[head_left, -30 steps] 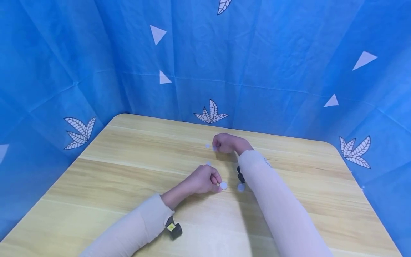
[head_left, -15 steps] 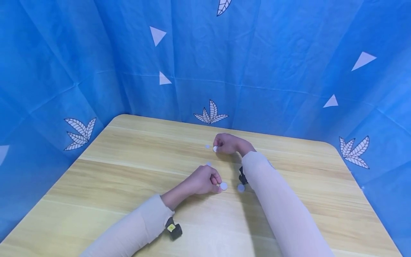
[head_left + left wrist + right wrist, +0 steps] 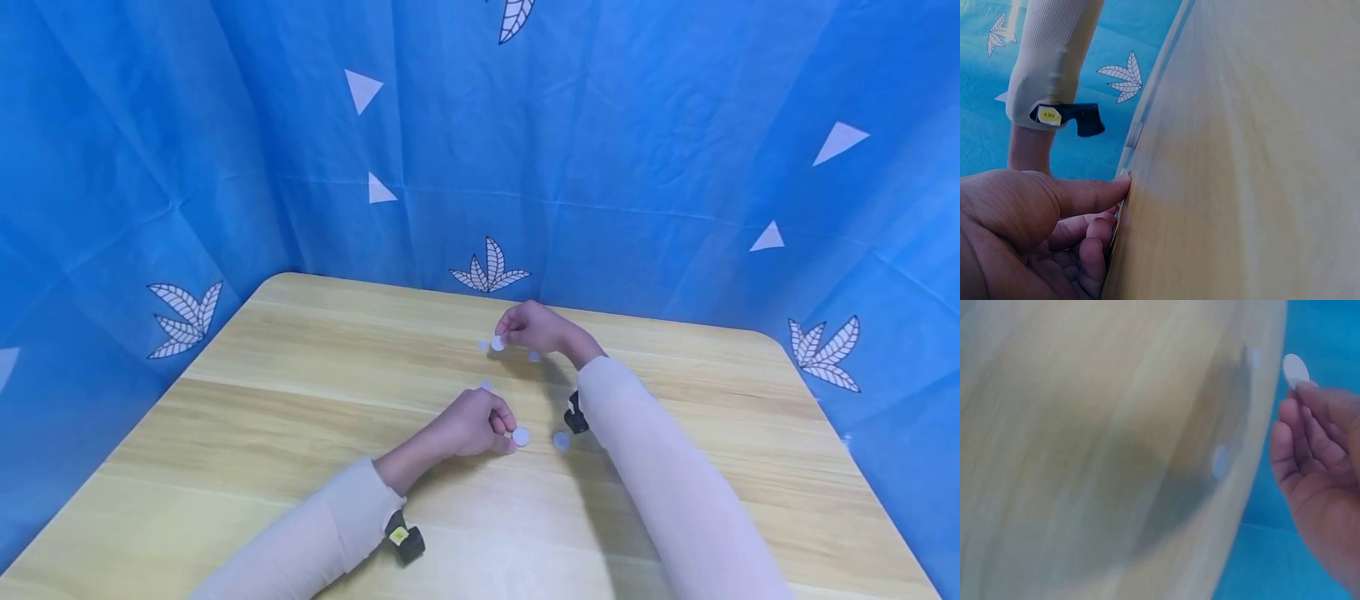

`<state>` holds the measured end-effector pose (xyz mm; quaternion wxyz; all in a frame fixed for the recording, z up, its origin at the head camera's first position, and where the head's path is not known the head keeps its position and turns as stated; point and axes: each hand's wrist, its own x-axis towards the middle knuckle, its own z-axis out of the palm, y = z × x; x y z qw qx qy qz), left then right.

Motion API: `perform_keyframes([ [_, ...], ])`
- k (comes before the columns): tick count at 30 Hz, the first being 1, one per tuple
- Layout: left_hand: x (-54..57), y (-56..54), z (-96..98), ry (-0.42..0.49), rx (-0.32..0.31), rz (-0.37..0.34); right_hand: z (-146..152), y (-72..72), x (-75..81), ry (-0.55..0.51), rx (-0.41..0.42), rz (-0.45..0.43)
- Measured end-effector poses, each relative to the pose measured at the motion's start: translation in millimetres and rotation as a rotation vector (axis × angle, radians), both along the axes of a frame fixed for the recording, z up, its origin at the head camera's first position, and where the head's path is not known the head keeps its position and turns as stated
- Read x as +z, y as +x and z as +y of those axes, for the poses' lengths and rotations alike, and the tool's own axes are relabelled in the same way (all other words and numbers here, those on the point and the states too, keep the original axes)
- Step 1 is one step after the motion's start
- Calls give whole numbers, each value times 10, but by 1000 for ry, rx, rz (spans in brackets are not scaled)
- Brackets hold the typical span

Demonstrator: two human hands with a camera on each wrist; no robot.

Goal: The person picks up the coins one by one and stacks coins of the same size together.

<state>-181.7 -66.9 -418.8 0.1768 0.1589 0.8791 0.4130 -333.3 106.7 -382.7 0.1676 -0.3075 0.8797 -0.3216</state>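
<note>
My right hand (image 3: 536,327), near the far side of the table, pinches a thin round white disc (image 3: 498,342) by its edge between thumb and fingertips. In the right wrist view the disc (image 3: 1296,370) is tilted and apart from the tabletop. My left hand (image 3: 476,422) rests at the middle of the table, its thumb and a finger at the left edge of another white disc (image 3: 521,437) lying flat. In the left wrist view the left thumb (image 3: 1094,192) reaches that disc, seen almost edge-on; the index fingertip is hidden.
Other pale discs lie on the wooden table (image 3: 300,450): one by the right wrist camera (image 3: 562,441), one beyond the left hand (image 3: 485,386), and two small ones near the right hand (image 3: 534,356). A blue patterned curtain (image 3: 480,150) surrounds the table.
My right hand has turned and risen slightly with the disc between its fingertips, shifting left. A disc beneath that hand has come into view. The left hand stays in place.
</note>
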Motion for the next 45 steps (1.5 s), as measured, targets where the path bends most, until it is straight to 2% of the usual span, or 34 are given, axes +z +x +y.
perform_keyframes([
  [6,-23,3,22,7,4,-18,120,146,124,-11,14,24],
  [14,-22,12,36,16,-3,-23,372,386,155,-25,15,1],
  [18,-20,9,18,31,-3,-23,469,511,141,-37,19,-57],
  [29,-38,-14,18,28,5,-18,555,879,28,-104,49,-303],
  [35,-58,-24,14,29,3,-13,486,967,-43,-87,62,-361],
  [45,-51,-24,22,12,7,-13,433,1014,-145,-72,69,-401],
])
